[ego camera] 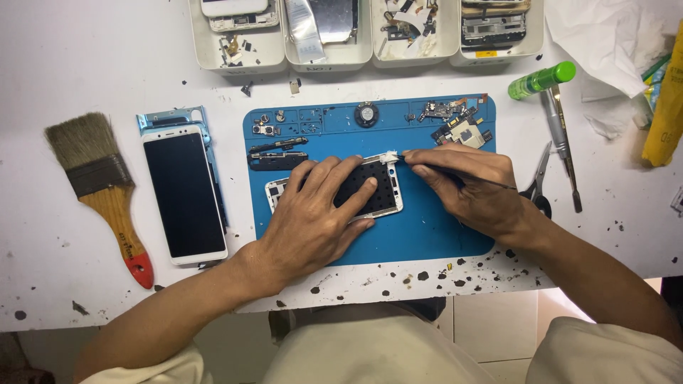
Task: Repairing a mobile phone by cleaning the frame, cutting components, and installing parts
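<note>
**Phone frame pinned flat while a thin tool works its top corner**

While the left hand [313, 217] lies spread and pressed flat over the white phone frame [380, 186], the right hand [473, 188] is pinched around a thin dark tool [491, 183] whose tip meets the frame's upper right corner. That frame sits near the middle of the blue mat [427, 235] on the table [57, 64], its long axis running left to right and tilted slightly. The corner being worked lies just to the left of the right hand's fingertips, so this hand is much the nearer to it; the left hand covers the frame's other end.

Most of the frame's left half is hidden under the left palm and fingers. The tool's tip is too fine to make out, and what the small white bit at the corner is cannot be told. The trays [327, 60] along the top edge are cut off.
</note>
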